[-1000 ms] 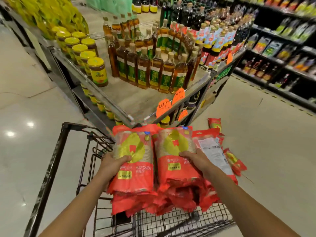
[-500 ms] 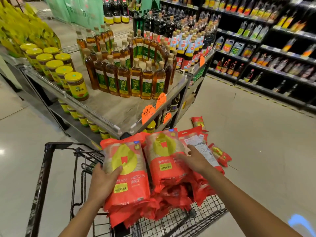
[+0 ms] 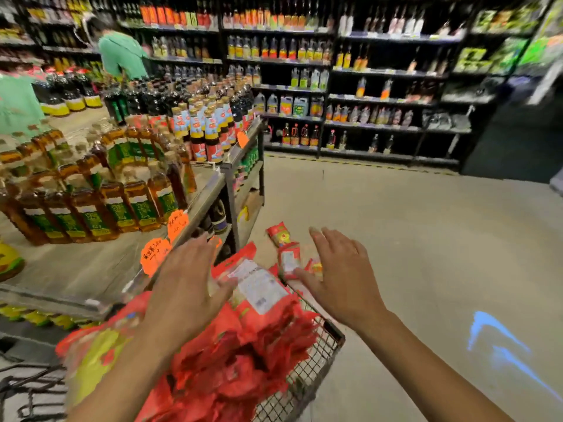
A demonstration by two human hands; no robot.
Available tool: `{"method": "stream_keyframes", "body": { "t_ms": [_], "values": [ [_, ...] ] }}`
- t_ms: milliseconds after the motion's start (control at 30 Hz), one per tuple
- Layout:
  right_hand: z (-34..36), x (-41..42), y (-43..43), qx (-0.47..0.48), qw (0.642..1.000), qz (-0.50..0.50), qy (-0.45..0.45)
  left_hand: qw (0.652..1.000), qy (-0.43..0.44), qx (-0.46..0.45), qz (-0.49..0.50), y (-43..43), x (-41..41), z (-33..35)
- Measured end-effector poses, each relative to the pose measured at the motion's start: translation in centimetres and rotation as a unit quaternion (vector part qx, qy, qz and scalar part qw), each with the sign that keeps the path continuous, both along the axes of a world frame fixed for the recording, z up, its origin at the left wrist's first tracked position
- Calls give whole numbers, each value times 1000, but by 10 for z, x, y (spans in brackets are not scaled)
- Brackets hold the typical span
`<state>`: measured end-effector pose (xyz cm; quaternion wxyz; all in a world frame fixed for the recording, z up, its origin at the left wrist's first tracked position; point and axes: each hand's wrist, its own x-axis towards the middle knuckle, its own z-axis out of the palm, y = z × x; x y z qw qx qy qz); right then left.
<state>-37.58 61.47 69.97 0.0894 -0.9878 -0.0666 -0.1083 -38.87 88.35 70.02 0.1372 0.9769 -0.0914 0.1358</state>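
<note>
A wire shopping cart in front of me is piled with red and yellow food packets. One packet on top shows its white label. My left hand hovers over the pile with fingers spread and holds nothing. My right hand is raised over the cart's right rim, fingers straight and apart, also holding nothing. More red packets lie on the floor just beyond the cart.
A display table with brown oil bottles and orange price tags stands close on the left. Dark shelves of bottles line the far wall. A person in a green top stands at the back left. Bare floor lies to the right.
Both hands have let go of the two packets they held upright and now lift off the pile with spread fingers. The view has swung up and to the right.
</note>
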Motion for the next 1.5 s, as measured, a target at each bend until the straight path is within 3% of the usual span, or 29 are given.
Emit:
{"method": "stream_keyframes", "body": {
  "t_ms": [167,433,800,1067,1500],
  "values": [
    [21,-32,-117,6,997,-80,-1,989,-44,76,-120,-140,23,37],
    [23,-90,-306,21,979,-203,17,961,-76,112,-242,-363,34,44],
    [3,-116,-443,57,955,-288,34,937,-42,135,-319,-525,49,32],
    [-3,-40,-484,58,963,-260,44,944,-12,129,-305,-565,112,15],
    [-12,208,-528,7,979,-179,93,968,28,79,-237,-598,318,-29]
  ]
}}
